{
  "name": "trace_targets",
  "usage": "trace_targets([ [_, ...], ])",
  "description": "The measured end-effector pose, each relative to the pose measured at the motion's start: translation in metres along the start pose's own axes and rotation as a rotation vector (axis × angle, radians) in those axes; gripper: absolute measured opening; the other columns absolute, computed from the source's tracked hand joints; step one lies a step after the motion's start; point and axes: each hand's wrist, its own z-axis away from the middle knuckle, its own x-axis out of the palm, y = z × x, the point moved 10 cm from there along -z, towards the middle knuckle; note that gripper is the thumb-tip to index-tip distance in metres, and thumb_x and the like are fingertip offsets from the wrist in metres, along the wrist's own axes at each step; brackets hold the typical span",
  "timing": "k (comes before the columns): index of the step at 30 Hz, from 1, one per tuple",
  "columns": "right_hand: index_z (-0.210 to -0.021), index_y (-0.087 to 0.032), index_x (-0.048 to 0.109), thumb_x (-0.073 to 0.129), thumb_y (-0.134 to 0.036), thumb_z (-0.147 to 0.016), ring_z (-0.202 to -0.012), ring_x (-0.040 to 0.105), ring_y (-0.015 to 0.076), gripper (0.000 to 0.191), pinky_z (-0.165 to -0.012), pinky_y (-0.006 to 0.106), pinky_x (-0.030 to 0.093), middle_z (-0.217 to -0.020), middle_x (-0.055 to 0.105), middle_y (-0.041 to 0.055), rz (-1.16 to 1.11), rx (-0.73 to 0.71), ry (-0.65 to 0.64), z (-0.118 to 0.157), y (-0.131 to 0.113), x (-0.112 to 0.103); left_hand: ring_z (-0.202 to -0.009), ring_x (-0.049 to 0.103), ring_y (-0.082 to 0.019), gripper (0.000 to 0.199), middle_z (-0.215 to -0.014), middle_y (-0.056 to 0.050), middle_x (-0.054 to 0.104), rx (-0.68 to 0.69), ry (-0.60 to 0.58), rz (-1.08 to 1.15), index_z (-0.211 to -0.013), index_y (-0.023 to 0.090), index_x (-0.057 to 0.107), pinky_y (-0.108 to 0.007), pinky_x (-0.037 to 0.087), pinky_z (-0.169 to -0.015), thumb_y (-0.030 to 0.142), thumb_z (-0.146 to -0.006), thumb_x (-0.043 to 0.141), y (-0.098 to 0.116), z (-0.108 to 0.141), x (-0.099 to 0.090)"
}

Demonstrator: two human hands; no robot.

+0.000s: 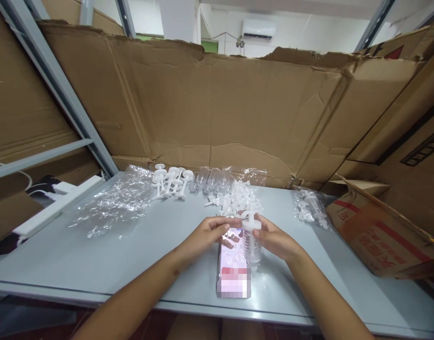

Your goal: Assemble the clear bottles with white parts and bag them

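Observation:
My right hand (273, 236) is closed around a clear ribbed plastic syringe (251, 243) with a white collar and a white plunger. The syringe stands nearly upright, its lower end close to the table. My left hand (215, 231) is beside it, fingers stretched toward the collar; whether the fingertips touch it I cannot tell. Beneath the hands lies a phone (233, 271) with a lit screen, partly covered by the left fingers. Just behind are small white plastic parts (234, 198) in a heap, partly under clear film.
White plungers (172, 182) and clear barrels (213, 178) stand along the back. A crumpled clear bag (117, 203) lies left, near a power strip (57, 208). At right are a bagged set of parts (311, 208) and an open carton (387, 231). Cardboard (220, 108) walls the grey table (160, 250).

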Motion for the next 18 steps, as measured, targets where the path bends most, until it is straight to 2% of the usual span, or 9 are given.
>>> trace_targets([
  [3,-0.121,-0.024,0.044,0.075,-0.031,-0.063,-0.1,0.056,0.0212,0.066,-0.085,0.034,0.04,-0.115,0.057,0.0079,-0.013,0.027,-0.073,0.002,-0.001,0.007,-0.092,0.061,-0.021,0.029,-0.11,-0.011,0.063,-0.024,0.033,0.056,-0.104,0.017,0.064,-0.026,0.051,-0.067,0.032,-0.081,0.054,-0.004,-0.001,-0.004],
  [5,-0.122,-0.025,0.043,0.077,-0.031,-0.061,-0.101,0.056,0.0217,0.069,-0.086,0.035,0.04,-0.114,0.056,0.0076,-0.011,0.02,-0.101,0.002,-0.003,0.01,-0.096,0.06,-0.021,0.028,-0.107,-0.012,0.064,-0.026,0.061,0.107,-0.102,0.015,0.064,-0.025,0.051,-0.066,0.032,-0.082,0.053,-0.004,-0.001,-0.006],
  [9,-0.118,-0.024,0.047,0.076,-0.031,-0.062,-0.102,0.055,0.0218,0.063,-0.089,0.036,0.039,-0.114,0.056,0.0071,0.057,-0.024,-0.111,0.001,-0.008,0.013,-0.099,0.06,-0.022,0.025,-0.111,-0.012,0.063,-0.017,0.116,0.25,-0.101,0.015,0.061,-0.028,0.053,-0.072,0.029,-0.082,0.053,-0.002,-0.001,-0.012],
  [12,-0.118,-0.022,0.048,0.074,-0.029,-0.065,-0.099,0.057,0.022,0.06,-0.088,0.036,0.04,-0.111,0.059,0.0078,0.102,-0.04,-0.08,-0.002,-0.006,0.011,-0.097,0.061,-0.02,0.024,-0.117,-0.013,0.06,-0.014,0.108,0.321,-0.103,0.015,0.059,-0.029,0.052,-0.075,0.025,-0.083,0.053,-0.001,-0.002,-0.013],
  [15,-0.115,-0.021,0.051,0.072,-0.028,-0.067,-0.096,0.058,0.0214,0.052,-0.087,0.037,0.041,-0.107,0.061,0.0072,0.156,-0.057,-0.025,-0.003,-0.006,0.005,-0.095,0.062,-0.021,0.028,-0.12,-0.013,0.058,-0.023,0.07,0.325,-0.109,0.016,0.056,-0.03,0.051,-0.077,0.025,-0.083,0.052,0.0,-0.003,-0.01],
  [18,-0.113,-0.021,0.053,0.072,-0.027,-0.066,-0.096,0.058,0.0218,0.051,-0.088,0.038,0.041,-0.107,0.062,0.0064,0.25,-0.07,0.002,0.0,-0.014,-0.003,-0.095,0.062,-0.022,0.036,-0.119,-0.013,0.058,0.005,0.05,0.232,-0.119,0.019,0.049,-0.036,0.049,-0.082,0.029,-0.084,0.051,0.005,-0.002,-0.009],
])
